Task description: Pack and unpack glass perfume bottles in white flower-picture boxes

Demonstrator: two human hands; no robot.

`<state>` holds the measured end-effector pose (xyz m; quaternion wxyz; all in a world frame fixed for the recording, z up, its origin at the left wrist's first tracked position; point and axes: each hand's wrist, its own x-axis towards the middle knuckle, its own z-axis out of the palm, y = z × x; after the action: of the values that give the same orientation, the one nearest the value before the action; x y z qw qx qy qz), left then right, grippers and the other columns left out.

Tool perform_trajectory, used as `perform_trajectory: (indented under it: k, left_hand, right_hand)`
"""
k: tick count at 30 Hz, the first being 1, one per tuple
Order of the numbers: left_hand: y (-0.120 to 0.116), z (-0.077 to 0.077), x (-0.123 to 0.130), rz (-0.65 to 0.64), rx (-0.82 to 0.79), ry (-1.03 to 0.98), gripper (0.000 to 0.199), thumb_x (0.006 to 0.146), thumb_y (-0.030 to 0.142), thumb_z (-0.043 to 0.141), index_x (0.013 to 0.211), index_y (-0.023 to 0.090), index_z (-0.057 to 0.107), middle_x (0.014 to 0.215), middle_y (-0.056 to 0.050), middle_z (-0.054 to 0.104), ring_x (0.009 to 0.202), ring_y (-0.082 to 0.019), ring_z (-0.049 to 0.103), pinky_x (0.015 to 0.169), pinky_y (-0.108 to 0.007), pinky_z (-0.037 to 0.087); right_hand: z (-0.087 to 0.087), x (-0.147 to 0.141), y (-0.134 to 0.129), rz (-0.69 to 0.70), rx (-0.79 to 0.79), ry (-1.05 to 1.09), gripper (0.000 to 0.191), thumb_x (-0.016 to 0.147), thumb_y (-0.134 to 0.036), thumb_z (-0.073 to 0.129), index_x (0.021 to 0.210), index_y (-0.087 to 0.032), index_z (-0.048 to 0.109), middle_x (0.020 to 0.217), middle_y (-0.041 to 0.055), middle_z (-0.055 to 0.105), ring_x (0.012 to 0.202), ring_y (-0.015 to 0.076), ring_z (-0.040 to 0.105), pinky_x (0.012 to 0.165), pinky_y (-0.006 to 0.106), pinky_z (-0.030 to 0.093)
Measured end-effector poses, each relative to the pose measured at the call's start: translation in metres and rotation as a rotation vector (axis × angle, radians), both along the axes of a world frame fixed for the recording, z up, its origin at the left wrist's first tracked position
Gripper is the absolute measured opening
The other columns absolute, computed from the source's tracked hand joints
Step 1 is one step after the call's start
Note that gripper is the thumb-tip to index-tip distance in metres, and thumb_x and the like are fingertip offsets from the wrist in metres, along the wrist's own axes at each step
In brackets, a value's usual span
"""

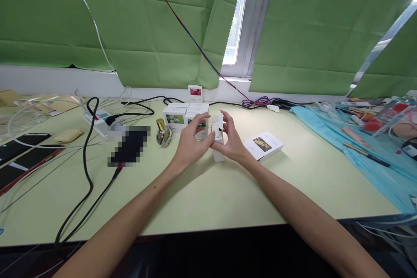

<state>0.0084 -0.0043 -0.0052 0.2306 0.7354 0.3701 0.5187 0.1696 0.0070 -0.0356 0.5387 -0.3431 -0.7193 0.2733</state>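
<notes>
Box (218, 134) in the head view: where?

Centre of the frame, apparently upright, on or just above the counter (208, 208); I can't tell which. Left hand (192, 142) and right hand (232, 142) grip it between them, thumbs at its near side.

How will it handle?

Light, I'd guess: stiff, smooth card that dents easily. Hold it gently by opposite side edges.

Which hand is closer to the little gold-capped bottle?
Left. The left hand is just to the right of the bottle, with a gap between; the right hand is farther right, on the other side of the white box.
</notes>
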Motion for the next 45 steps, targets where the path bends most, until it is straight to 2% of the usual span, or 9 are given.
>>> perform_trajectory:
  k: [3,7,12,18,25,32,36,45]
  left_hand:
    - [0.0039,-0.0024,-0.0012,-0.049,-0.08,-0.021,0.053,0.083,0.027,0.068,0.132,0.03,0.051,0.146,-0.004,0.055,0.132,-0.025,0.058,0.111,-0.046,0.052]
    - [0.0061,-0.0051,-0.002,-0.11,-0.149,-0.035,0.051,0.084,0.029,0.067,0.131,0.032,0.049,0.148,-0.005,0.054,0.138,-0.027,0.053,0.112,-0.049,0.049]
    - [0.0044,-0.0048,-0.0018,-0.132,-0.14,-0.047,0.05,0.085,0.027,0.067,0.13,0.032,0.048,0.146,-0.007,0.057,0.134,-0.027,0.056,0.11,-0.05,0.05]
    - [0.0019,-0.0036,-0.0013,-0.117,-0.12,-0.025,0.047,0.086,0.028,0.067,0.129,0.031,0.048,0.141,-0.006,0.061,0.131,-0.025,0.058,0.107,-0.047,0.052]
    - [-0.0003,-0.0019,0.0003,-0.109,-0.038,0.015,0.043,0.086,0.025,0.064,0.127,0.029,0.049,0.129,-0.005,0.065,0.126,-0.023,0.06,0.105,-0.044,0.054]
    - [-0.0004,-0.001,-0.001,-0.089,0.024,0.141,0.038,0.089,0.026,0.058,0.126,0.027,0.051,0.13,-0.005,0.064,0.122,-0.023,0.062,0.104,-0.042,0.055]
    - [-0.0008,-0.0008,-0.001,-0.087,0.046,0.184,0.039,0.089,0.025,0.056,0.128,0.026,0.052,0.131,-0.005,0.064,0.12,-0.023,0.062,0.105,-0.042,0.053]
    - [0.0002,-0.0033,0.0,-0.117,-0.021,0.13,0.039,0.089,0.025,0.057,0.128,0.027,0.049,0.133,-0.006,0.06,0.122,-0.023,0.06,0.104,-0.043,0.054]
  right_hand:
    - [0.0,0.0003,-0.001,-0.018,0.017,0.01,0.101,0.073,-0.058,0.081,0.15,-0.028,0.024,0.141,0.0147,0.044,0.106,0.0255,0.058,0.098,0.048,0.052]
    - [-0.0007,0.0006,-0.0012,-0.033,0.048,0.011,0.1,0.073,-0.057,0.082,0.15,-0.026,0.025,0.142,0.0157,0.044,0.11,0.0275,0.058,0.102,0.05,0.05]
    - [-0.0002,0.001,-0.001,-0.048,0.081,-0.038,0.097,0.077,-0.059,0.078,0.151,-0.025,0.025,0.142,0.0172,0.045,0.117,0.0297,0.057,0.103,0.051,0.049]
    - [-0.0007,0.0015,0.0001,-0.063,0.147,-0.041,0.092,0.077,-0.051,0.078,0.149,-0.023,0.028,0.139,0.0172,0.047,0.123,0.031,0.053,0.104,0.05,0.048]
    - [-0.0022,0.0023,0.0015,-0.098,0.195,-0.053,0.084,0.077,-0.04,0.078,0.146,-0.024,0.032,0.132,0.0147,0.046,0.12,0.0303,0.052,0.103,0.051,0.048]
    - [-0.0015,0.0017,0.0005,-0.107,0.202,-0.056,0.084,0.078,-0.045,0.079,0.144,-0.026,0.032,0.135,0.0153,0.046,0.117,0.0295,0.054,0.1,0.051,0.05]
    - [-0.0021,0.0015,0.0003,-0.062,0.177,-0.038,0.083,0.08,-0.05,0.077,0.144,-0.025,0.031,0.137,0.0158,0.047,0.111,0.0276,0.058,0.098,0.048,0.052]
    - [-0.0086,0.0043,0.0068,-0.06,0.219,-0.084,0.067,0.082,-0.039,0.075,0.137,-0.026,0.039,0.131,0.0121,0.054,0.113,0.0274,0.059,0.097,0.047,0.053]
